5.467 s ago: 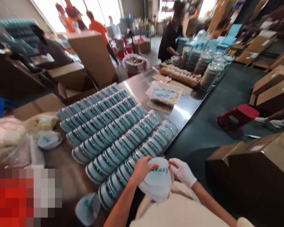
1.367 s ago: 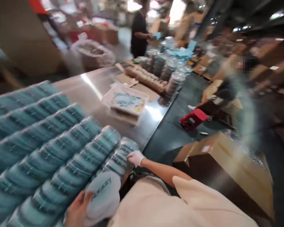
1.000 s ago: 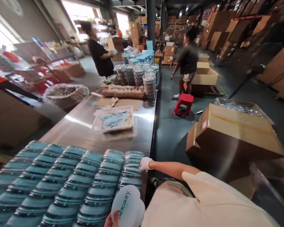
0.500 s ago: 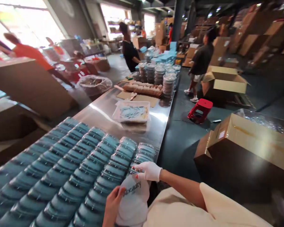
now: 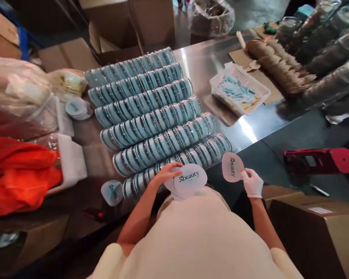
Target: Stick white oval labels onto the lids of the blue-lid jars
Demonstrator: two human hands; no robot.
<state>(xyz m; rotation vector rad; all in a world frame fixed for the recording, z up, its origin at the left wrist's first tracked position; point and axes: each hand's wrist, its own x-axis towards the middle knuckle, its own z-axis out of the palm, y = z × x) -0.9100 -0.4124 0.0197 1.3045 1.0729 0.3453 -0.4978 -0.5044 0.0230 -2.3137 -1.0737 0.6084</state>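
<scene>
My bare left hand [image 5: 165, 173] grips a stack of pale round labels [image 5: 189, 180] printed "beauty", held close to my chest. My gloved right hand [image 5: 252, 183] pinches a single round label [image 5: 232, 167] lifted apart from the stack, to its right. Both hands hover at the near edge of a steel table [image 5: 200, 66], just in front of the nearest of several rows of overlapping clear-lidded teal containers [image 5: 157, 120].
A white basket of blue packets [image 5: 240, 89] sits right of the rows, with brown paper cones [image 5: 276, 64] and stacked clear containers [image 5: 331, 46] beyond. Loose labels [image 5: 112, 192] lie at left, near plastic bags and an orange cloth [image 5: 20, 174]. A red stool [image 5: 320, 161] and cardboard boxes [image 5: 317, 224] stand at right.
My head has tipped down from the warehouse to the table. My right hand left the container row and now holds one label taken off the stack, out to the right.
</scene>
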